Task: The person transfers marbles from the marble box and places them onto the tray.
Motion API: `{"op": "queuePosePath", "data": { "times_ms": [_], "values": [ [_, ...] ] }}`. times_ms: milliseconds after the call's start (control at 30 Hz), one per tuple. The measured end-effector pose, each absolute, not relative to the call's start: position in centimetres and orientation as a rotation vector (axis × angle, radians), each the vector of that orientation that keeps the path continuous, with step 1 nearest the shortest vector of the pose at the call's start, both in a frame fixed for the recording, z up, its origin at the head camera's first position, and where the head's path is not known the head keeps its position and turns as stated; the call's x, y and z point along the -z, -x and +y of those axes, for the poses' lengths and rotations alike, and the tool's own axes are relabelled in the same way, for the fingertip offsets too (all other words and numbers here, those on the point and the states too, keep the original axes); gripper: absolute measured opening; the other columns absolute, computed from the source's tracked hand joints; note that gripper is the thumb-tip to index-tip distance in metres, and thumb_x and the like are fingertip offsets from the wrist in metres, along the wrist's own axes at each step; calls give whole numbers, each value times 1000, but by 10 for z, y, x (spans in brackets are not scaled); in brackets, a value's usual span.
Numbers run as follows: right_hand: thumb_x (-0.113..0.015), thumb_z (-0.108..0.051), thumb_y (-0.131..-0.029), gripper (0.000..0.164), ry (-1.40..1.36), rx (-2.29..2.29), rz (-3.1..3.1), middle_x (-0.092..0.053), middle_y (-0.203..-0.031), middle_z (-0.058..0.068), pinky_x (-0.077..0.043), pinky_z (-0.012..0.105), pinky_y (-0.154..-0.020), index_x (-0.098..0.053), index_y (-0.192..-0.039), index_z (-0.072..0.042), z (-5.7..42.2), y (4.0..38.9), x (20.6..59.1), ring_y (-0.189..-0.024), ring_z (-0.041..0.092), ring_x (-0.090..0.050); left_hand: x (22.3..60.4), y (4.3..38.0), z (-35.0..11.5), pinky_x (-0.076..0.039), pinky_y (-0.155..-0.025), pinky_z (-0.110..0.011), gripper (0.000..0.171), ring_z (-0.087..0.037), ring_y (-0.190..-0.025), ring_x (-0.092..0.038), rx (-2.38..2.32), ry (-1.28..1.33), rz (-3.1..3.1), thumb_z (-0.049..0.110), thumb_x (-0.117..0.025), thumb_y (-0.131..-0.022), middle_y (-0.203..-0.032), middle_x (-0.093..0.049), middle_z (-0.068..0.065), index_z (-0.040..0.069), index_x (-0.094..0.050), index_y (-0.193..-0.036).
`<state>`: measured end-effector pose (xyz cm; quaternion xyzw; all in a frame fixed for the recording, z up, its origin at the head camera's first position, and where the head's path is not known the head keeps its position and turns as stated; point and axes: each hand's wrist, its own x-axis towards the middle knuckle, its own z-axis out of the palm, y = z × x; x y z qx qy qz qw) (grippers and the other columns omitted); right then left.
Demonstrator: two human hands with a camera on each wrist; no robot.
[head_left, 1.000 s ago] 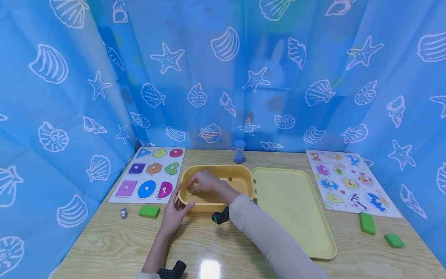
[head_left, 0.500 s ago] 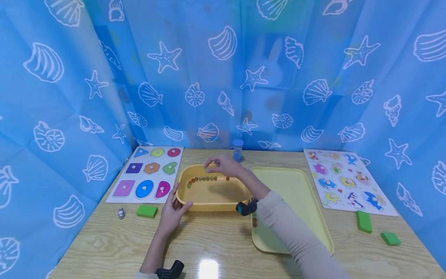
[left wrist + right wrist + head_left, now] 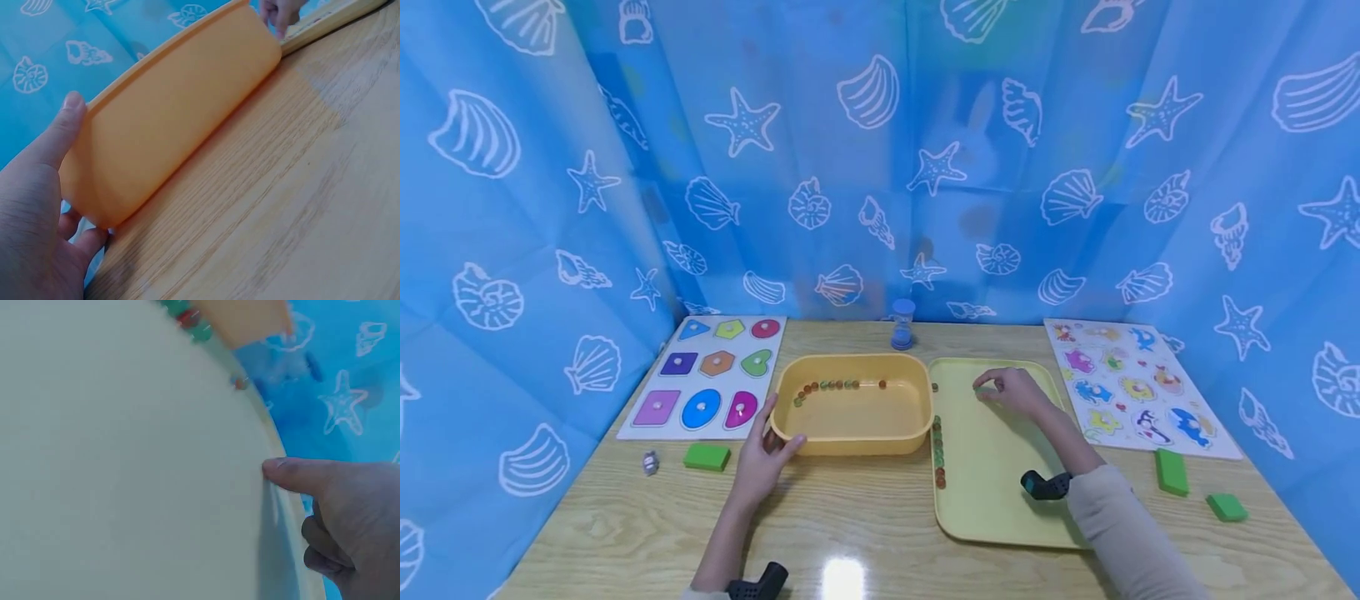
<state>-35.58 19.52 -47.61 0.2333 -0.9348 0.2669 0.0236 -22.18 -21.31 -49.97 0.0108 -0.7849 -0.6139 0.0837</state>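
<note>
My left hand [image 3: 758, 468] grips the near left corner of a yellow-orange plastic tub [image 3: 857, 447], thumb on the near side and fingers round the end. Inside the tub, several red-brown and green marbles [image 3: 823, 385] form a curved row by the far wall, with a lone marble [image 3: 882, 384] to their right. Over the far part of a pale yellow tray [image 3: 992, 500], my right hand [image 3: 1017, 392] pinches a small green marble [image 3: 982, 391], mostly covered by the fingertips. More marbles [image 3: 938, 450] line the tray's left edge.
A shape puzzle board [image 3: 658, 382] lies at the left and an animal puzzle board [image 3: 1138, 387] at the right. Green blocks [image 3: 706, 457], a small figurine [image 3: 651, 463] and a blue sand timer [image 3: 902, 325] stand about. A blue shell-print curtain [image 3: 880, 167] hangs behind.
My right hand has come up out of the tub and moved right to the tray, uncovering the row of marbles. The left hand keeps its hold on the tub.
</note>
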Motion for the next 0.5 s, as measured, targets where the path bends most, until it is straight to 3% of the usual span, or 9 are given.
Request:
{"op": "queuePosePath", "data": {
  "times_ms": [200,333,500],
  "values": [
    [-64,-25,-83,26,-759,-874,-2790,-27,-47,-6,-22,21,-38,-67,-104,-11,162,365,458,-42,9,-22,500,222,-217,-35,-100,-30,79,-30,-134,-21,1869,-17,-2317,24,-65,-82,-150,-11,0,22,-17,-144],
    [-62,-30,-84,24,-852,-953,-2715,-27,-47,-4,-22,22,-38,-68,-103,-16,106,365,425,-41,12,-24,500,222,-217,-34,-100,-29,80,-31,-133,-21,1906,16,-2289,22,-66,-81,-150,-10,-1,20,-16,-144],
    [-59,-35,-85,28,-1168,-1009,-2699,-26,-46,-4,-21,21,-39,-67,-105,-18,28,363,403,-41,10,-22,500,222,-216,-36,-99,-28,79,-30,-133,-22,1885,16,-2308,23,-65,-82,-150,-10,-1,21,-16,-144]
  ]
}}
